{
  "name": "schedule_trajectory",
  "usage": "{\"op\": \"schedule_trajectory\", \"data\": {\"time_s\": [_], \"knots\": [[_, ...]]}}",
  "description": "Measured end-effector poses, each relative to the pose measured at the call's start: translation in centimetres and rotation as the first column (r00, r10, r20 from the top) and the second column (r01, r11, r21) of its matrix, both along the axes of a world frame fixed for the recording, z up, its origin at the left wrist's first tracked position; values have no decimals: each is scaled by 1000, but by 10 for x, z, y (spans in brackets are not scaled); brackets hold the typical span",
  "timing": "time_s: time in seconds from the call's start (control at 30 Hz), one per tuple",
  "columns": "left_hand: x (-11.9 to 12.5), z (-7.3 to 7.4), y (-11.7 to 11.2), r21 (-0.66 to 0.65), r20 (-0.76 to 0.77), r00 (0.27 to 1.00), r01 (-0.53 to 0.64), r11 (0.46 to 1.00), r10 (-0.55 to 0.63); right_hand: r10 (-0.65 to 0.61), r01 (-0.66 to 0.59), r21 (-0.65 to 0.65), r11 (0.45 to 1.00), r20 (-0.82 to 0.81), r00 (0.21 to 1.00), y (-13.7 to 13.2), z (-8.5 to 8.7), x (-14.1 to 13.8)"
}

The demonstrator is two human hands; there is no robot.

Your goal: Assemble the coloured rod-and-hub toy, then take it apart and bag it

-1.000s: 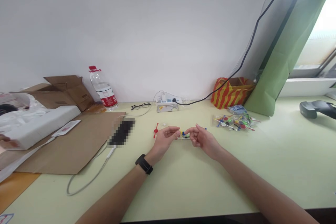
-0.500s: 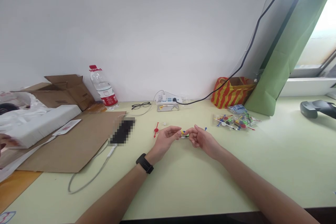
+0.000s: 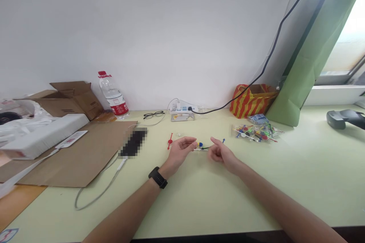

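Note:
My left hand (image 3: 182, 149), with a black watch on its wrist, pinches a small yellow plastic piece (image 3: 197, 144) between thumb and fingertips. Just right of it shows a round blue part (image 3: 201, 144). Below that are a thin green piece (image 3: 204, 148) and a white stick (image 3: 202, 150); whether these parts are joined I cannot tell. To their right, my right hand (image 3: 224, 155) is closed, fingers curled in and thumb raised, with nothing visible in it. A blue arrow tip (image 3: 224, 141) sticks out behind it. Left of my left hand lies a red arrow-ended piece (image 3: 170, 141) with a round middle.
A clear bag of colourful plastic pieces (image 3: 256, 133) lies at right, before a striped bag (image 3: 248, 102). A power strip (image 3: 185, 107), glasses (image 3: 154, 114) and a bottle (image 3: 115, 98) stand along the wall. Cardboard (image 3: 85, 152) and a cable (image 3: 97, 203) lie at left.
My right hand has drawn back a little to the right and its index finger has curled in, uncovering the blue and green parts. My left hand keeps its pinch.

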State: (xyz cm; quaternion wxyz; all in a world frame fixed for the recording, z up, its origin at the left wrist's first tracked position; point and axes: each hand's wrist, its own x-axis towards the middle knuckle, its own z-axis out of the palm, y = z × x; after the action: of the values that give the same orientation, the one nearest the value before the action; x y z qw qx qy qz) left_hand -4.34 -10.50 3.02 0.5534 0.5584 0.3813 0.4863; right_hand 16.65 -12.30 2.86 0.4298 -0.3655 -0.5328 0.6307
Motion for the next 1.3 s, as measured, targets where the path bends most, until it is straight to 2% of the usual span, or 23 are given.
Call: {"op": "schedule_trajectory", "data": {"time_s": [0.07, 0.1, 0.27, 0.43, 0.63, 0.77, 0.93, 1.13, 1.3], "knots": [[0, -1, 1, 3, 0, 1000, -8, 1000, 8, 74, -77, -44, 996, -68, 995, 3, -2, 3], [0, -2, 2, 3, 0, 1000, -8, 1000, 8, 66, -72, -48, 996, -113, 991, 6, -3, 5], [0, -1, 1, -6, -21, 1000, -5, 1000, 5, -69, 60, -52, 997, -182, 981, 14, -3, 12], [0, 2, 0, -19, 1, 1000, -7, 1000, 7, -172, 175, 12, 985, -104, 980, 11, -2, 7], [-5, 6, 4, -209, 286, 958, 93, 974, -30, -244, 247, 44, 968, -64, 968, 9, 1, 5], [-8, 9, 6, -259, 357, 934, 116, 959, -16, -265, 267, 38, 963, -66, 962, 9, 2, 7], [-5, 4, 4, -235, 293, 954, 134, 963, -61, -235, 234, 73, 969, 9, 972, 6, 3, 4], [-1, -1, -1, -67, 54, 988, 149, 987, -145, -68, 51, 104, 993, 170, 983, -2, 5, -5], [2, -6, -4, 17, -62, 984, 171, 985, -169, -10, -16, 115, 993, 226, 974, -5, 3, -7]]}}
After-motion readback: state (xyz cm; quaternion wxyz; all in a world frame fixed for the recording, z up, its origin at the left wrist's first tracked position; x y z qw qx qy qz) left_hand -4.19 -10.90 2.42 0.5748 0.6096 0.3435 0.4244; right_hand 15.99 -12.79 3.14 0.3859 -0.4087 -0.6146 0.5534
